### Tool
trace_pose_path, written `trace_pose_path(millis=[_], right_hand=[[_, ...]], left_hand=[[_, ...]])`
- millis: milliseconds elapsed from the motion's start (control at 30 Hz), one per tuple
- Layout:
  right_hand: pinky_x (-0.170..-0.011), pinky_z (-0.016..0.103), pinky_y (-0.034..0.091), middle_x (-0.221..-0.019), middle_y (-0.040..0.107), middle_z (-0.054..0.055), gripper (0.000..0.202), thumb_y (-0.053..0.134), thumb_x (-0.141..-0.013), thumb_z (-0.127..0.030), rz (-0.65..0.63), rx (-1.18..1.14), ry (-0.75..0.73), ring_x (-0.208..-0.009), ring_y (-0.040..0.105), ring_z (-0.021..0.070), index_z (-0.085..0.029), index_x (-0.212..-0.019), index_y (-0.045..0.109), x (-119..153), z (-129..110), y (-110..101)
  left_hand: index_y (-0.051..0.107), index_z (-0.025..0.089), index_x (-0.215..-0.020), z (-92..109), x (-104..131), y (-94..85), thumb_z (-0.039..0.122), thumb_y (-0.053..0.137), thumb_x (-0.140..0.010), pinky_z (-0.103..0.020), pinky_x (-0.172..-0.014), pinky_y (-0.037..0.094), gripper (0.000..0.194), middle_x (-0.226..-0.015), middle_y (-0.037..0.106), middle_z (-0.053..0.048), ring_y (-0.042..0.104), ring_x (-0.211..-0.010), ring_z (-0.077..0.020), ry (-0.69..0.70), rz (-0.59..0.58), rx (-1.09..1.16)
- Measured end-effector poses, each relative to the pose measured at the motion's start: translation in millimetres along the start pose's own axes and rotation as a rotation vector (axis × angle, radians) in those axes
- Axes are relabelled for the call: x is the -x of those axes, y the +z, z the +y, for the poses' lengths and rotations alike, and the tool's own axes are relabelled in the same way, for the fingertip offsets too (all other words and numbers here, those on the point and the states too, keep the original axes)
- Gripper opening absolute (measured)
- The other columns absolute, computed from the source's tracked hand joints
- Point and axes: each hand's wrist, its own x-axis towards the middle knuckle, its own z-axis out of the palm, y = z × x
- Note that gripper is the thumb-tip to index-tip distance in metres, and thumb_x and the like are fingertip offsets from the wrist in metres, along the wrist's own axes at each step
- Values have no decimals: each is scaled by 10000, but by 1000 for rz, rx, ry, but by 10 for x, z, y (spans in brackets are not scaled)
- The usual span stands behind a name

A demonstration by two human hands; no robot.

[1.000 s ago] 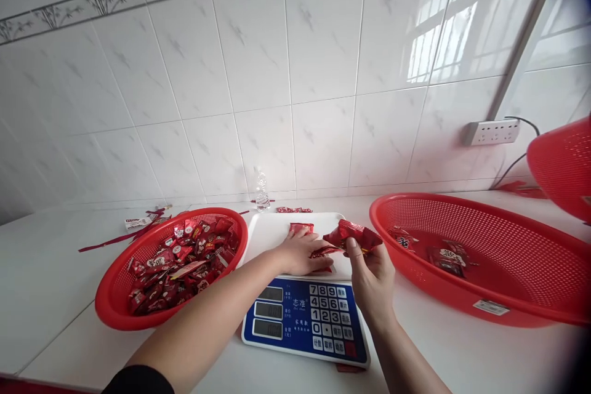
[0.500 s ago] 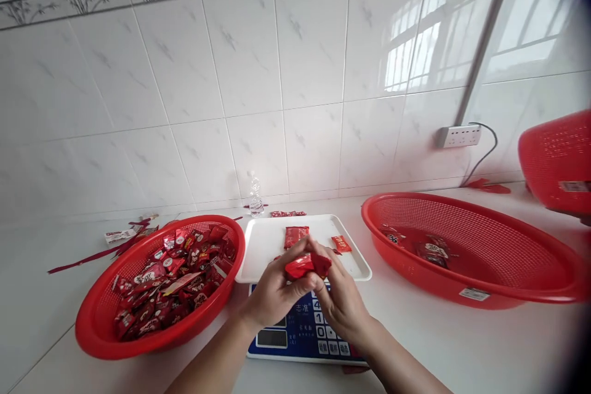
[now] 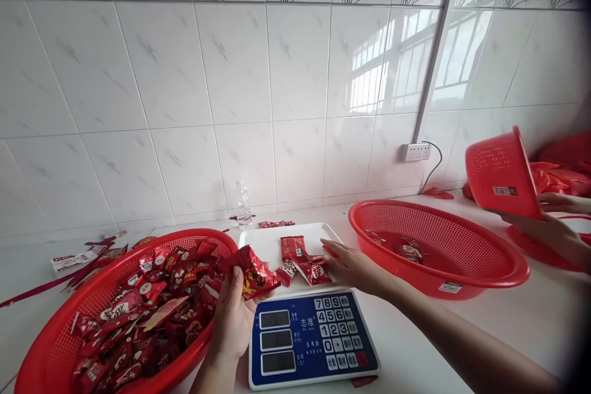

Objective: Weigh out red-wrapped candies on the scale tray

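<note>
My left hand (image 3: 235, 314) is closed on a red patterned packet (image 3: 253, 272), held between the left basket and the scale. Over the right side of the white weighing tray (image 3: 263, 236) is my right hand (image 3: 351, 263), its fingers spread beside several small red packets (image 3: 314, 271). A larger flat red packet (image 3: 292, 247) lies behind them on the tray. The blue panel of the scale (image 3: 307, 335) faces me, with number keys and three dark displays.
The red basket (image 3: 41, 345) at left is heaped with red packets. Another red basket (image 3: 438, 283) at right holds a few. A person's hands (image 3: 549, 228) hold a tilted red basket (image 3: 498, 175). A clear bottle (image 3: 244, 206) stands near the wall.
My hands have parted. The red packet has gone left in my left hand, while my right hand has moved right over the tray. More small packets show on the tray. The view has shifted.
</note>
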Motion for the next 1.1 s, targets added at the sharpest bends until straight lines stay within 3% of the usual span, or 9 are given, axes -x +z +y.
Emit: trace_pose_path(millis=[167, 333, 400, 467, 567, 700, 900, 1100], right_hand=[[-1027, 494, 391, -1415, 471, 134, 592, 354, -915, -553, -82, 9, -110, -1287, 451, 306, -224, -1400, 433, -88, -256, 71], [-1127, 584, 138, -1523, 306, 80, 718, 431, -848, -651, -233, 91, -264, -1434, 109, 312, -283, -1456, 326, -190, -537, 97], [-1121, 611, 64, -1543, 255, 70, 747, 438, -827, -684, -302, 106, -289, -1437, 63, 323, -301, -1457, 317, -226, -610, 113], [-1121, 605, 69, -1538, 268, 70, 703, 452, -835, -661, -349, 112, -320, -1434, 106, 315, -312, -1438, 356, -257, -643, 134], [-1128, 514, 186, -1487, 384, 62, 557, 496, -861, -555, -361, 105, -431, -1399, 261, 268, -308, -1361, 484, -296, -614, 149], [-1112, 439, 264, -1392, 512, 27, 454, 595, -810, -497, -349, 55, -533, -1334, 384, 244, -318, -1226, 617, -333, -498, 81], [-1068, 479, 346, -1442, 450, 42, 608, 616, -776, -551, -284, -41, -345, -1330, 386, 298, -338, -1336, 511, -308, -323, -169], [-1064, 485, 367, -1335, 566, 25, 450, 658, -762, -366, -259, 17, -307, -1280, 459, 283, -347, -1211, 627, -166, -215, -307]], left_hand=[[700, 204, -869, 23, 18, 7, 492, 812, -590, -345, -661, 604, 417, -854, 745, -47, 707, -785, -233, -13, -6, 31], [701, 204, -945, 13, -14, -24, 487, 785, -635, -336, -671, 599, 429, -860, 742, -58, 703, -839, -248, -42, -12, 61], [702, 197, -950, 13, -19, -27, 484, 782, -639, -341, -682, 597, 430, -864, 742, -62, 702, -852, -254, -43, -19, 65], [705, 192, -943, 17, -17, -25, 481, 788, -630, -339, -687, 596, 434, -867, 742, -63, 702, -848, -251, -40, -20, 63], [712, 190, -931, 21, -9, -15, 480, 806, -604, -329, -690, 596, 447, -870, 743, -63, 705, -834, -243, -33, -5, 62], [713, 195, -955, 10, -3, -1, 458, 798, -631, -332, -732, 589, 426, -907, 744, -63, 697, -888, -248, -36, -16, 80], [712, 212, -983, -18, -8, -21, 446, 791, -644, -329, -766, 582, 419, -888, 745, -44, 688, -931, -245, -63, -26, 92], [719, 205, -955, -27, -9, -20, 438, 811, -610, -313, -706, 589, 426, -862, 742, -44, 693, -859, -230, -81, 12, 108]])
